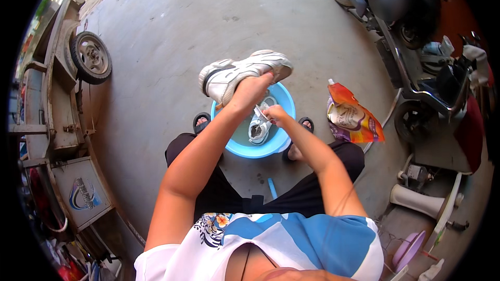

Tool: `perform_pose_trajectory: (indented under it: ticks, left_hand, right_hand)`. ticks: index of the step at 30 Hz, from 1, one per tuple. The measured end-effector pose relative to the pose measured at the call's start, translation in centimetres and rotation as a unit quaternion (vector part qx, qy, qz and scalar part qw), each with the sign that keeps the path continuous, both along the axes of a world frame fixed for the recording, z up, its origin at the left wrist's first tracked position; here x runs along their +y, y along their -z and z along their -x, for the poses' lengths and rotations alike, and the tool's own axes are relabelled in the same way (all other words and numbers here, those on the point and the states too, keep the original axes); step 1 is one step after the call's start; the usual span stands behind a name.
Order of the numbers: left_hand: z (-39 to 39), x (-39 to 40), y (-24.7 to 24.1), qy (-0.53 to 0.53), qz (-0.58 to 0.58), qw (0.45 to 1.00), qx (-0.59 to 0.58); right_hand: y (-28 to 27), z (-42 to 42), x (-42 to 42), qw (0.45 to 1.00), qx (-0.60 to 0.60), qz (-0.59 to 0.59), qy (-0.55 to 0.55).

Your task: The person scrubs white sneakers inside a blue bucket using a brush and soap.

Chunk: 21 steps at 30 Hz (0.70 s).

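My left hand [254, 88] grips a white sneaker [244, 71] from beneath and holds it raised over the far side of a light-blue plastic basin [288, 97]. Inside the basin, a second sneaker [259, 132], white and grey, lies in water. Above that shoe, my right hand [275, 114] has its fingers closed on a slim white object [261, 112]. Its exact kind is unclear, as the fingers cover part of it. The two hands are apart, and my left forearm hides the basin's left part.
An orange and purple spouted detergent pouch [351, 115] lies right of the basin. Black sandals [201, 122] flank the basin. A metal cart [64, 97] with a wheel [92, 57] stands left; an electric scooter [425, 82], a white pedestal [416, 201] and a lilac basin [409, 248] are right.
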<state>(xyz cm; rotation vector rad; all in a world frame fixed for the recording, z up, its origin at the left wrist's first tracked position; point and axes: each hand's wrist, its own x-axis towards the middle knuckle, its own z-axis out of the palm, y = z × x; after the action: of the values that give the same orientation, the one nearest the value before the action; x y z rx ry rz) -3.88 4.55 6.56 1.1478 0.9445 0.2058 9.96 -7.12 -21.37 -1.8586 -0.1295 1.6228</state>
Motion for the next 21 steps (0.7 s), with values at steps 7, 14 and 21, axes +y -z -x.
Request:
perform_pose_trajectory:
  ticks: [7,14,21]
  left_hand:
    - [-0.9,0.9,4.0,-0.1,0.103,0.987,-0.065]
    - [-0.5,0.5,2.6,-0.143,0.181,0.967,-0.109]
    - [-1.7,-1.5,2.3,-0.182,0.247,0.941,-0.139]
  right_hand:
    - [-20.8,-3.1,0.0,0.978,-0.149,-0.079,-0.124]
    - [-24.6,-4.1,-2.7,0.925,-0.083,-0.36,0.092]
    - [-20.2,-1.2,-1.0,0.799,-0.52,-0.294,-0.071]
